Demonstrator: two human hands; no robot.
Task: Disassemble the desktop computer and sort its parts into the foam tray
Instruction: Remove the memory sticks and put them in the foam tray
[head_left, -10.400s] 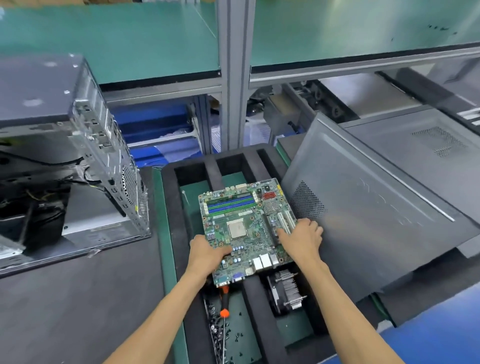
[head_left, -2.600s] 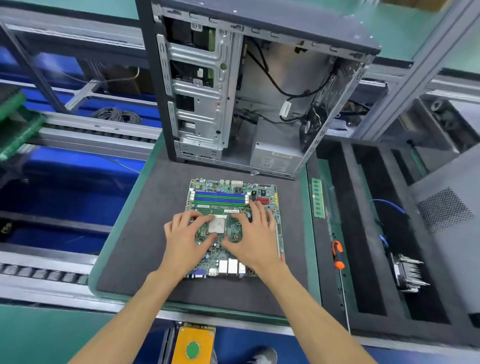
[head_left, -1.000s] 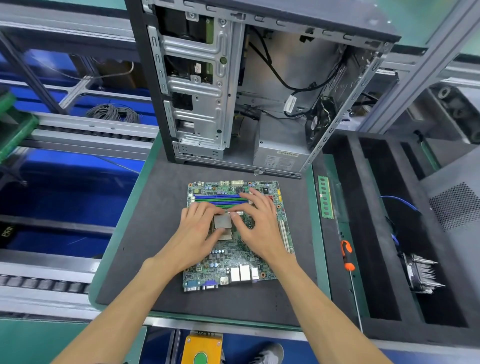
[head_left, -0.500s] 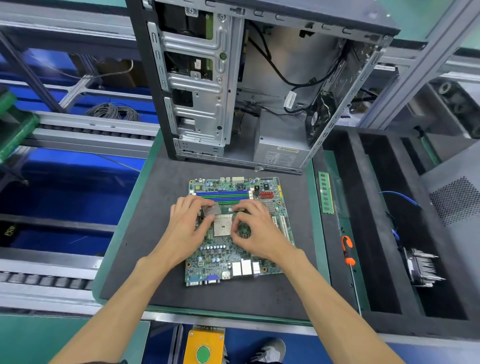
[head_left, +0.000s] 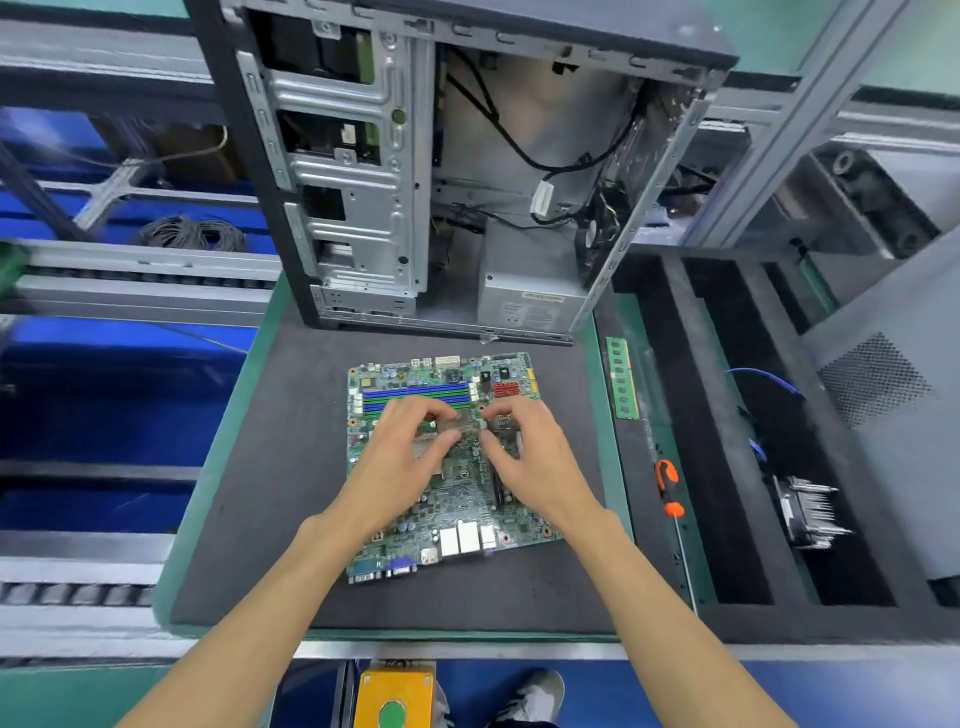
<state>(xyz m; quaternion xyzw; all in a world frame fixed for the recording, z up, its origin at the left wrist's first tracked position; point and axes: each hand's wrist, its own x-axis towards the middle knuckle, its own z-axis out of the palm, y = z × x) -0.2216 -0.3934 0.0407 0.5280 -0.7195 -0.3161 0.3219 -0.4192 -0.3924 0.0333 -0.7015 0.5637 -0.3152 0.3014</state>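
Grey mat (head_left: 270, 467): both hands (head_left: 410, 457) pinch chip (head_left: 460, 422) above motherboard (head_left: 452, 509).

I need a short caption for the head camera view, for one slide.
Both hands, left hand and right hand, lift the CPU off the motherboard before the open computer case.

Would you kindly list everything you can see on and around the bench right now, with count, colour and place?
motherboard: one, green, flat on the dark mat
CPU chip: one, grey, pinched above the board's middle
mat: one, dark grey, bench centre
computer case: one, silver and black, open, behind the board
memory stick: one, green, right of the mat
screwdriver: one, orange handle, right of the board
foam tray: one, black, far right
heatsink: one, silver, in a tray slot
blue cable: one, in the tray
left hand: pinches the chip
right hand: pinches the chip
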